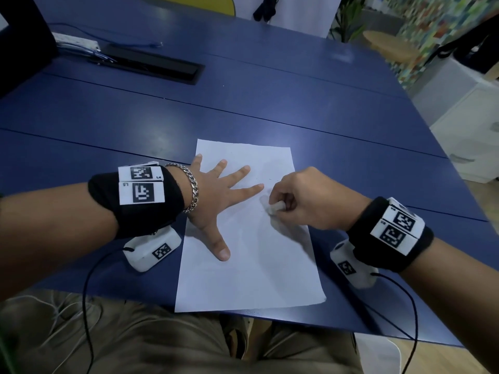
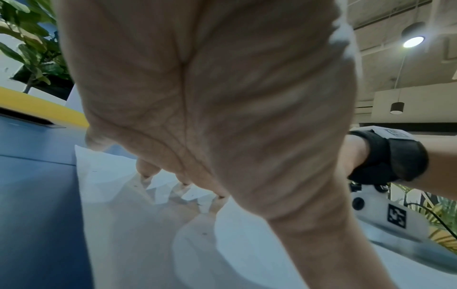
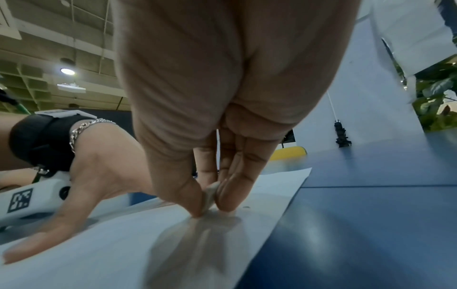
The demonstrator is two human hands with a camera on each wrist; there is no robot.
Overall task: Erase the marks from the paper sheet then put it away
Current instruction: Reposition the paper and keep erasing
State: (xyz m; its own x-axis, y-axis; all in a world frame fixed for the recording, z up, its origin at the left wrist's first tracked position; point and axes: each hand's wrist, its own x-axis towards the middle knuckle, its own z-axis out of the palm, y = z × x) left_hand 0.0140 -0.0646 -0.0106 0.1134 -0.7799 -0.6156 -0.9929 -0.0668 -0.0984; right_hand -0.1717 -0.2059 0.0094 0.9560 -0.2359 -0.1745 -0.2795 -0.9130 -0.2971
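A white paper sheet (image 1: 251, 252) lies on the blue table (image 1: 243, 98) in front of me, its near edge over the table's front edge. My left hand (image 1: 216, 193) lies flat on the sheet's upper left part with fingers spread, pressing it down. My right hand (image 1: 297, 201) pinches a small white eraser (image 1: 272, 207) between thumb and fingers and holds it against the paper just right of the left fingertips. In the right wrist view the eraser (image 3: 210, 197) touches the paper sheet (image 3: 123, 244). Faint marks show near the eraser; they are too small to read.
A black recessed cable box (image 1: 151, 66) with a white power strip (image 1: 75, 40) sits at the table's far left. A wooden stool (image 1: 388, 47) and a white cabinet (image 1: 469, 130) stand beyond the right edge. Black cables hang from both wrists over my lap.
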